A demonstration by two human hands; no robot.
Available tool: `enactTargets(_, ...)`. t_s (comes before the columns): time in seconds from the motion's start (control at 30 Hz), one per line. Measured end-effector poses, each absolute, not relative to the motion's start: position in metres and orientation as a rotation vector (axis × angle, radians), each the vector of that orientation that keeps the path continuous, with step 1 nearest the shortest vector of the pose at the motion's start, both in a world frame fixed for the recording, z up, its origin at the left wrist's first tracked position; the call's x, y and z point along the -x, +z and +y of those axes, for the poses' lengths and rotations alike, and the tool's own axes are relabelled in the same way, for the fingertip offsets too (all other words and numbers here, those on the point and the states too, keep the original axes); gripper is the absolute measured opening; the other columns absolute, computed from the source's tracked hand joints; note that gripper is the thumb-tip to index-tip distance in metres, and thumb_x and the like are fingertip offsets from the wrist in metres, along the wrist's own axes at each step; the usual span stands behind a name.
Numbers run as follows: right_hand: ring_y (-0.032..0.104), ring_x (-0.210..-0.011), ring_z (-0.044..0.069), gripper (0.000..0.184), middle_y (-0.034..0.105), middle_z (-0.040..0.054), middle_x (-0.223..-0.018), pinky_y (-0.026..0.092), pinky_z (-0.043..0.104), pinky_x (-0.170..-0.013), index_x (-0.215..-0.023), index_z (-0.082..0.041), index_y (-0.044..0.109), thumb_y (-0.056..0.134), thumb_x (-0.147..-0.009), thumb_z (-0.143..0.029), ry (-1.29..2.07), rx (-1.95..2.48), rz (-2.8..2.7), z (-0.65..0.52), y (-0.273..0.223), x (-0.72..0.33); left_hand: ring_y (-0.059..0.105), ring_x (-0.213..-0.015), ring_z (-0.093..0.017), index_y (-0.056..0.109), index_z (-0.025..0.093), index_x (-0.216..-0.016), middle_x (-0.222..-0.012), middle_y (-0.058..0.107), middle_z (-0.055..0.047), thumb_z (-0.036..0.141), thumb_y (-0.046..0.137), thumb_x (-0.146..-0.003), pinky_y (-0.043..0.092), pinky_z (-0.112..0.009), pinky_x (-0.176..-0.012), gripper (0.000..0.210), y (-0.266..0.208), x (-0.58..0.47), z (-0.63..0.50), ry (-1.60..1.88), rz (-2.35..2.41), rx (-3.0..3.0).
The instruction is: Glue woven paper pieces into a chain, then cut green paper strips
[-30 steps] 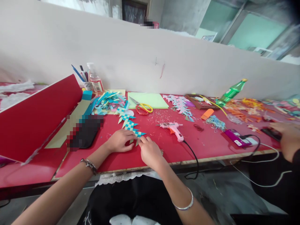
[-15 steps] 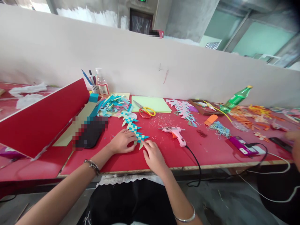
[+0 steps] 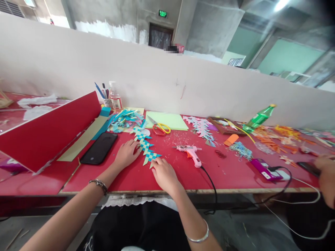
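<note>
A woven paper strip (image 3: pixel 148 152) in a blue and pale-yellow checker pattern, with pointed edges, lies on the red table before me. My left hand (image 3: pixel 127 154) rests flat at its left edge, fingers stretched out and their tips touching the paper. At the lower right end of the strip lies my right hand (image 3: pixel 164 175), palm down with loosely bent fingers. Its fingertips reach the last points of the paper; neither hand lifts the strip. The upper end runs up beside a pile of blue and yellow paper strips (image 3: pixel 125 120).
A pink glue gun (image 3: pixel 192 153) with a black cable lies right of my hands. Yellow-handled scissors (image 3: pixel 161 127) rest by pale green paper (image 3: pixel 174 120). A black phone (image 3: pixel 99 149) is on the left. Another person's hand (image 3: pixel 327 170) shows at the right edge.
My left hand has drawn back leftward from the strip's lower end, uncovering more of the paper. The right hand stays at that end. The whole view has shifted slightly.
</note>
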State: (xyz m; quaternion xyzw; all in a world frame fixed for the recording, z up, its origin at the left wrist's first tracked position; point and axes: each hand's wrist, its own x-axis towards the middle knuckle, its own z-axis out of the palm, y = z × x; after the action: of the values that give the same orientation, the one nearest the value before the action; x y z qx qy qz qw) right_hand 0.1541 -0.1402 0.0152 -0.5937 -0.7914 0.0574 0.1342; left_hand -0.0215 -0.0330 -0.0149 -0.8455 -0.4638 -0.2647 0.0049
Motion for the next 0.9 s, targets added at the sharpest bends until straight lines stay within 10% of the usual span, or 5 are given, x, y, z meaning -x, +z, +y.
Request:
enactTargets(0.2,0.06,-0.077,0.012,0.014,0.065,0.0024,-0.084,0.039,0.02,-0.064,-0.082,-0.02,0.063,0.049,-0.081,-0.02,0.273,1.762,-2.161,-0.112,0.011,-0.161,0.055,-0.087,-0.023,0.053,0.018,-0.091,-0.092,0.059,-0.009,0.034,0.04,-0.081,0.043,-0.034,-0.072,0.023,-0.015,0.022,-0.033,-0.782,-1.524,2.617)
enactTargets(0.9,0.059,-0.087,0.022,0.028,0.062,0.0161,-0.09,0.046,0.031,-0.071,-0.095,-0.008,0.056,0.032,-0.082,-0.001,0.022,2.057,-2.112,-0.119,0.009,-0.13,0.055,-0.087,-0.022,0.055,0.019,-0.09,-0.093,0.059,-0.008,0.031,0.041,-0.08,0.043,-0.033,-0.077,0.021,-0.017,0.021,-0.032,-0.743,-1.541,2.64)
